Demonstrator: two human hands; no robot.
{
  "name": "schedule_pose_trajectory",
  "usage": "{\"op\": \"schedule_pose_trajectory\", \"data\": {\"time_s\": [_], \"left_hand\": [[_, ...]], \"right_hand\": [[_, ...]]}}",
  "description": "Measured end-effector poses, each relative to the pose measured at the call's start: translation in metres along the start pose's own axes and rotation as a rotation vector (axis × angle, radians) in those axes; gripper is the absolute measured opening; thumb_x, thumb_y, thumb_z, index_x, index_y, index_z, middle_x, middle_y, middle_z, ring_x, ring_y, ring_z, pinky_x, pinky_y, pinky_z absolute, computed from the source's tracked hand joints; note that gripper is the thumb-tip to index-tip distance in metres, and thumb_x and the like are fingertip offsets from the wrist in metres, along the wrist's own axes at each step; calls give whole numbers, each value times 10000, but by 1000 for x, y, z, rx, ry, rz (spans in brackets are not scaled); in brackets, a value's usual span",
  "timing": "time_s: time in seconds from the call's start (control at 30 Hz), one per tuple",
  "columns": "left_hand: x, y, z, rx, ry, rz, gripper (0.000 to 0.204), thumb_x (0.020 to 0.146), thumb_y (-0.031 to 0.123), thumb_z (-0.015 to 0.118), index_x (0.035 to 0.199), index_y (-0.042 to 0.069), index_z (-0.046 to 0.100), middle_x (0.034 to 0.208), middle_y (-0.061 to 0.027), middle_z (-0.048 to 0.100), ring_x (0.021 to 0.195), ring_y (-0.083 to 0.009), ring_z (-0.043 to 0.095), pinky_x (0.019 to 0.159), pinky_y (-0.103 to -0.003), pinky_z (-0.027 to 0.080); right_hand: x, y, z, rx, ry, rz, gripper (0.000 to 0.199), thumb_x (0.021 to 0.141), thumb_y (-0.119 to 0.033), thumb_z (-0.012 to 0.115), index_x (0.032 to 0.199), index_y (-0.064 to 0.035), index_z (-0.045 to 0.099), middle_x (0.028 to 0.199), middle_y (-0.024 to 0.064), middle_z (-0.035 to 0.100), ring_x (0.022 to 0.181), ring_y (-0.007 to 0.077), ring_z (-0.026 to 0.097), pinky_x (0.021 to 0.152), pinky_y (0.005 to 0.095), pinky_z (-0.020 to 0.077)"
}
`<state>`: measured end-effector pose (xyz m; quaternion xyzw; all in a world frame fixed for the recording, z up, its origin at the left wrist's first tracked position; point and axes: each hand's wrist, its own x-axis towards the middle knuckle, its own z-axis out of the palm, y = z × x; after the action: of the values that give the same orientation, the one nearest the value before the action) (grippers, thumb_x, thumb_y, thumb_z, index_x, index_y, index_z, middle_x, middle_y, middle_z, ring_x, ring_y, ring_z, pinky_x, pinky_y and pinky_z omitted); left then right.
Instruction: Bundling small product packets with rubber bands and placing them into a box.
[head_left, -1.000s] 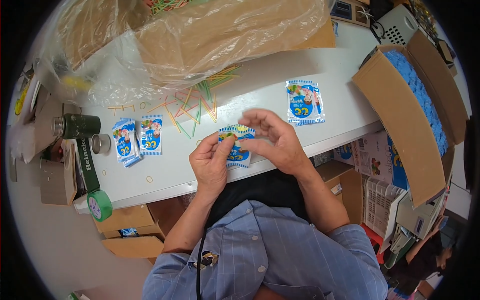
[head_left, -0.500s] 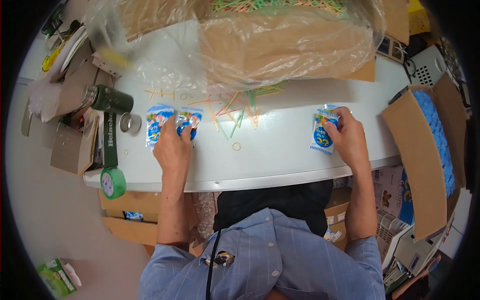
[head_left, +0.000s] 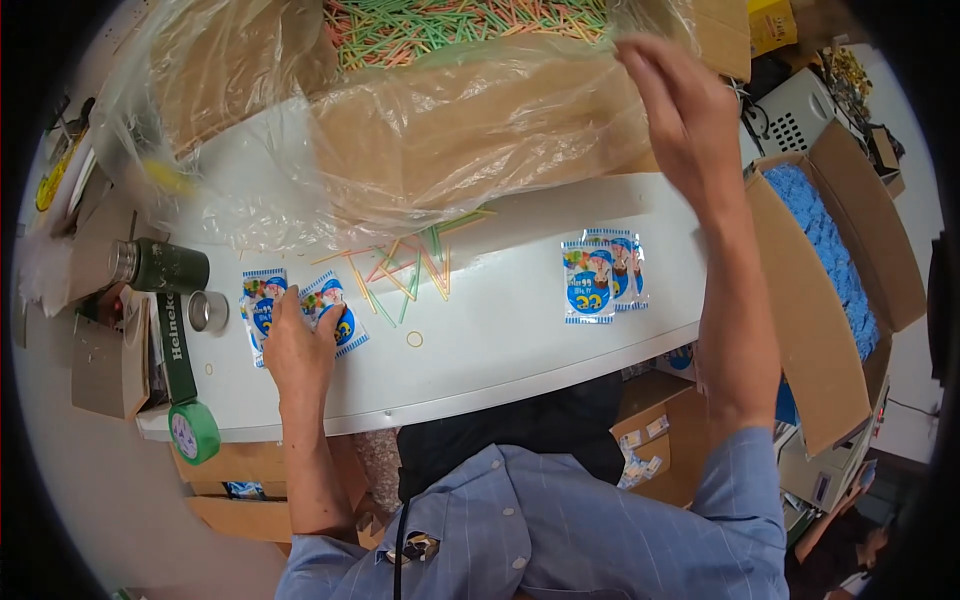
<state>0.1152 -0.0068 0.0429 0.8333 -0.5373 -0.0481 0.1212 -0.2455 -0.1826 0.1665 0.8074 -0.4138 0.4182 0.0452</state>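
My left hand rests over small blue-and-white printed packets at the left of the white table. Its index finger and thumb are apart, touching a tilted packet; another packet lies beside it, partly covered by the hand. My right hand is raised at the right end of a large carton lined with clear plastic. Its fingers stretch toward the left, with nothing visible in them. Thin coloured sticks fill the carton. A fanned group of overlapping packets lies on the table's right side.
Loose sticks and a rubber band lie mid-table. A dark green flask, a metal cup and green tape stand left. An open carton of blue pieces is right; another person's arm shows beyond.
My right hand has left the packets at the right and risen to the carton's edge. The view has shifted. My left hand stays at the left packets, one of which now lies tilted.
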Motion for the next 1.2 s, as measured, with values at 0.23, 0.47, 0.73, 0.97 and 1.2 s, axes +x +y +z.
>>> {"op": "schedule_pose_trajectory", "data": {"time_s": [0.23,0.47,0.73,0.97,1.2], "left_hand": [[-2,2,7,-90,28,-13,565,823,255,783,1263,-29,571,1184,-245,633,1056,-411,638,874,-457,520],[-4,14,7,-194,-26,13,506,790,183,804,1214,-18,615,1119,-208,646,991,-394,650,841,-432,523],[-6,11,18,-509,-120,-205,341,756,103,836,1038,-20,689,844,-139,649,670,-216,601,639,-330,500],[-15,6,30,-558,115,-29,224,773,47,839,859,-14,641,791,-16,548,706,-90,472,594,-216,391],[-21,7,49,-708,237,74,193,775,-15,815,863,-2,644,826,-56,615,735,-161,532,643,-287,461]], "right_hand": [[116,108,73,-467,-374,9,141,832,-76,606,810,30,697,887,224,702,853,394,679,778,443,548],[139,179,132,-898,-529,13,186,822,-122,576,782,-42,738,870,212,716,847,366,702,779,445,560],[145,191,133,-1008,-495,-158,180,796,-122,566,851,-29,710,836,182,701,880,328,676,876,428,509],[143,173,126,-887,-449,-175,170,803,-110,562,883,-1,666,777,199,675,755,348,672,747,477,516],[143,164,110,-751,-452,31,130,841,-73,539,875,21,622,781,221,659,790,367,664,719,475,515]]}}
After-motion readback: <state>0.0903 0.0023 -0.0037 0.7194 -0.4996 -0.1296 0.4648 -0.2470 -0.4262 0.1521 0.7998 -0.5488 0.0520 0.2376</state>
